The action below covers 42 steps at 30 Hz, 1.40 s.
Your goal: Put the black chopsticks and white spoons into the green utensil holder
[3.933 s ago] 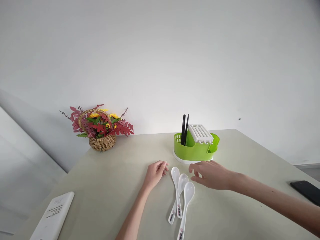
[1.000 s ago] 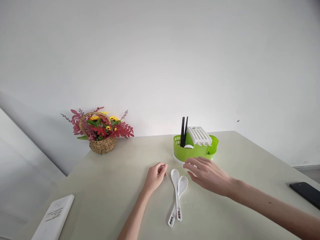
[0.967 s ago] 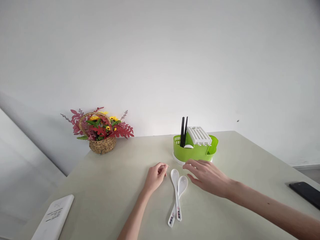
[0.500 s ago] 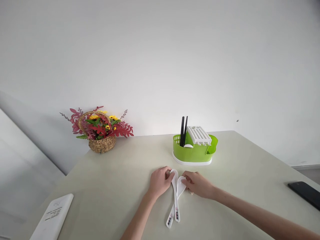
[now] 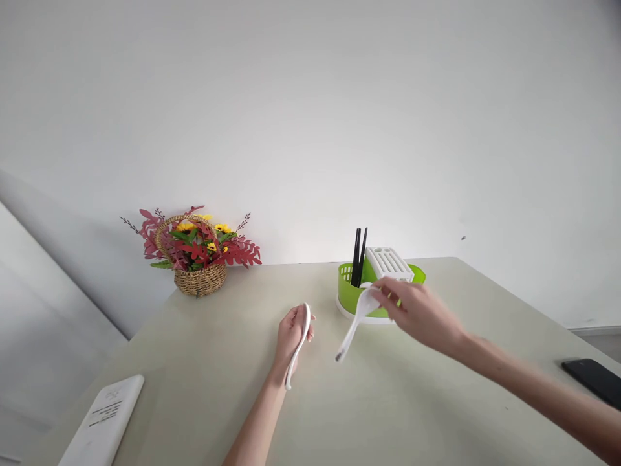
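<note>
Head view: two white spoons are lifted off the table, one in each hand. The right hand pinches the bowl end of the right spoon between thumb and fingers, its handle slanting down toward the table's middle, just in front of the green cutlery holder. The left hand has its fingers curled around the left spoon, whose handle points back toward the wrist. Black chopsticks stand in the holder beside a white rack. A flower basket sits at the far left corner, a white remote near the left edge, a black phone by the right edge.
</note>
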Tool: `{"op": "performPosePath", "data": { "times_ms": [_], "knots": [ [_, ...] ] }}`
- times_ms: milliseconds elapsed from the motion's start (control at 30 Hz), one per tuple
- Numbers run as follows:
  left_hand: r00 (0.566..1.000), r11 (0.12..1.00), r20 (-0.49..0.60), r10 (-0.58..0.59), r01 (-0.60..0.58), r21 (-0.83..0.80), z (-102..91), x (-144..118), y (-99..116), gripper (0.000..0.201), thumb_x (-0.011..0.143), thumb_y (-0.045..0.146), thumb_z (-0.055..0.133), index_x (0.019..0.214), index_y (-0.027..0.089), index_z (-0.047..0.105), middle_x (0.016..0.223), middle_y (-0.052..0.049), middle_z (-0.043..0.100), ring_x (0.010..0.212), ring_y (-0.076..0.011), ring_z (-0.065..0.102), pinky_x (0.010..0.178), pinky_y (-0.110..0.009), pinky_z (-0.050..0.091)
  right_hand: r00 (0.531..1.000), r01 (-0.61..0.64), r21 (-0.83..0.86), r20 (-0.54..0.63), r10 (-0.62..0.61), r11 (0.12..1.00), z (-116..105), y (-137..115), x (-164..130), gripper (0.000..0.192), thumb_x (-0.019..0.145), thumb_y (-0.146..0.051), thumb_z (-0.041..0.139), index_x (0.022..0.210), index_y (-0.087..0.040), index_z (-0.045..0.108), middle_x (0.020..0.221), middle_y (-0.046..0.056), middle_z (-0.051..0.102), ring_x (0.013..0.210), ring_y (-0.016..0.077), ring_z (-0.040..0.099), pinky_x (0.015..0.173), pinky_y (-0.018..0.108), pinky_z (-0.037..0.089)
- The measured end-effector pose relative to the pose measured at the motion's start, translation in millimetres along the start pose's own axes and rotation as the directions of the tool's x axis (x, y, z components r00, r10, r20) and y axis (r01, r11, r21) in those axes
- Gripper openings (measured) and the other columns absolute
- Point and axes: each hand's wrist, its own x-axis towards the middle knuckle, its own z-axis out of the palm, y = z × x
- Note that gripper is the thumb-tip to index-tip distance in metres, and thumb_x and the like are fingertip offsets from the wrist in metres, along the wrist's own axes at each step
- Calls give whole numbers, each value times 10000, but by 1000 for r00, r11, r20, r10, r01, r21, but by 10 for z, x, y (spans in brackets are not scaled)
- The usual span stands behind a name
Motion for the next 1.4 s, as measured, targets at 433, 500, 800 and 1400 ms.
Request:
{"op": "performPosePath", "data": {
  "times_ms": [433,500,800,1400],
  "knots": [
    [997,989,-62,-48,39,-140,-58,56,-45,546,721,617,794,1012,178,650,861,-62,750,545,-121,657,361,-172,364,895,59,-612,-318,-314,789,-221,-38,571,311,1032,-317,429,1000,-212,720,854,17,764,588,125,615,520,262,217],
    [997,988,-62,-53,43,-146,-55,53,-43,539,722,610,796,1011,178,654,893,-70,754,550,-121,661,356,-172,365,907,98,-655,-251,-338,749,-67,-8,593,329,1035,-264,411,973,-197,727,837,30,753,619,135,624,529,275,214],
    [996,983,-70,-64,51,-175,-36,57,-58,569,695,614,813,1013,169,655,1061,-109,756,534,-104,649,345,-182,371,902,262,-686,-77,-426,679,425,93,600,246,941,-50,480,845,-172,671,787,50,701,725,170,628,615,311,287],
    [995,965,89,-43,65,-256,145,-128,124,584,704,501,874,1125,171,639,1124,-121,738,602,-128,672,468,-234,458,869,407,-442,-80,-487,799,396,-230,277,196,1012,-213,477,1086,-196,657,1030,72,730,946,214,662,788,329,416]
  ]
}}
